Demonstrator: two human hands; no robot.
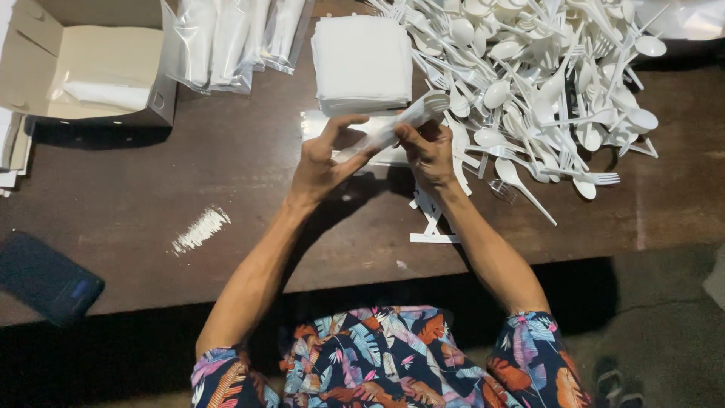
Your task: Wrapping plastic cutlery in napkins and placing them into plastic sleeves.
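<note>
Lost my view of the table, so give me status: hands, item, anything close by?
Both hands, left hand and right hand, gripping wrapped cutlery pack. Napkin stack just behind. Loose cutlery pile beside right hand.

I wear a short-sleeved shirt (pixel 393 355) printed with leaves in navy, orange, pink and teal; my forearms are bare.

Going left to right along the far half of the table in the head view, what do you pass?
Open cardboard box → clear bags of packed items → stack of white napkins → heap of white plastic spoons and forks. Nearer, the left hand and right hand hold a clear-wrapped cutlery pack.
</note>
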